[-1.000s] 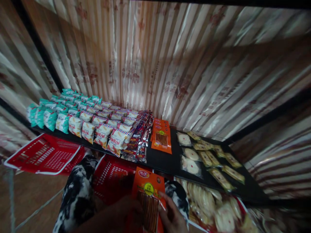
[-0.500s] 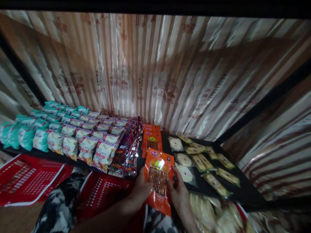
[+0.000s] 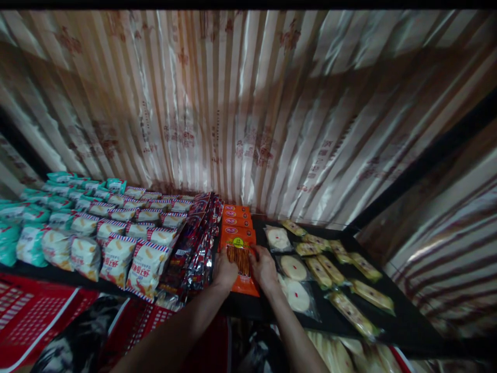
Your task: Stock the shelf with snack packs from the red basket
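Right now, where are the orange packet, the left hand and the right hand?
orange packet point(image 3: 241, 259), head view, on its clear window between the hands.
left hand point(image 3: 224, 270), head view, on the back of the hand.
right hand point(image 3: 264, 269), head view, on the back of the hand.

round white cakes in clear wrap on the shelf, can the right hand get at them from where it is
Probably yes: the right hand rests on the orange packet, and the round white cakes lie just beside it on the open black shelf, nothing between.

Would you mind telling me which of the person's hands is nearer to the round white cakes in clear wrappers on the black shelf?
Right. The right hand sits directly beside the round white cakes, gripping the orange snack packet; the left hand is beyond the packet.
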Motion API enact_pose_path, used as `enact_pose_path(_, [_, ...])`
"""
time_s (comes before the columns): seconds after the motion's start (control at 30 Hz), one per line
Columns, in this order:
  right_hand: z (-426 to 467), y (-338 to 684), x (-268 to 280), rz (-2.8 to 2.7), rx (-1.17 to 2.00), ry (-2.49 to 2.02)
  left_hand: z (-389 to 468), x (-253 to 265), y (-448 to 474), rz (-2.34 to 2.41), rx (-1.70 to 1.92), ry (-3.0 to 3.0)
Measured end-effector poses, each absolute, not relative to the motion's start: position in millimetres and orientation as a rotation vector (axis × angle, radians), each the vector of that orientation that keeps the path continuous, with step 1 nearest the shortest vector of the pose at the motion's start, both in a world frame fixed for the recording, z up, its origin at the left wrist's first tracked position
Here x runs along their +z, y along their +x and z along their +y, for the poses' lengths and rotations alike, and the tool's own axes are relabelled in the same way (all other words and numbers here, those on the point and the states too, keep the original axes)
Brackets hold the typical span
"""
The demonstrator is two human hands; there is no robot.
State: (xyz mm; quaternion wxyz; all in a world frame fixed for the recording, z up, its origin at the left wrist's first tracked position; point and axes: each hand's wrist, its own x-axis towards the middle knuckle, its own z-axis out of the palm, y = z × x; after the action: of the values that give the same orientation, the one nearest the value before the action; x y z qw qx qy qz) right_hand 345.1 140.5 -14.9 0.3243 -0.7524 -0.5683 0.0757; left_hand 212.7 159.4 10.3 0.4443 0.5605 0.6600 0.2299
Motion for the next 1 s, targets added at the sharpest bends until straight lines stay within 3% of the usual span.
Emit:
enact_pose_path(0.67, [158.9,345.1,-17.9,-1.528,0.258,-2.22,166.7,7.9,228.1,1.833,0.395,1.648])
enact_pose_path(1.0, [154.3,338.5,-22.7,-1.526,0.071,-2.217,161.7,12.2,231.3,1.814,0.384,1.658])
